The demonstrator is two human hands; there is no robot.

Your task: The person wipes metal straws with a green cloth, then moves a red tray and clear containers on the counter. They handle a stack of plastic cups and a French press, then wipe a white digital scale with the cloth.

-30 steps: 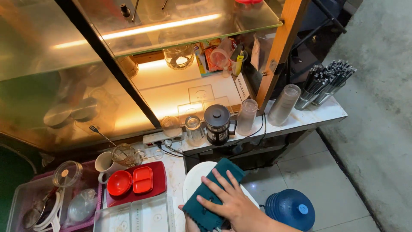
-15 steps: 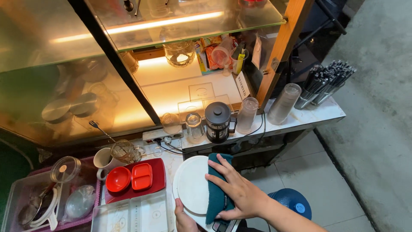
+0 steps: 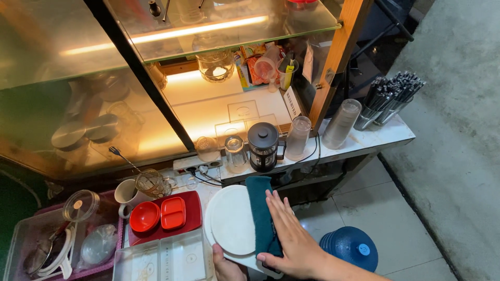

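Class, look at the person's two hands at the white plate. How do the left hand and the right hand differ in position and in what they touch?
The right hand lies flat, fingers spread, pressing the dark teal cloth onto the white plate; the left hand grips the plate's near edge from below. The right hand shows whole, with its forearm; the left hand is mostly cut off at the frame's bottom. Both are bare and busy with the same plate.

A round white plate (image 3: 232, 221), held level, with a dark teal cloth (image 3: 262, 213) draped across it.

Lit glass cabinet (image 3: 219, 99) — white counter (image 3: 364, 141), grey tiled floor (image 3: 359, 208).
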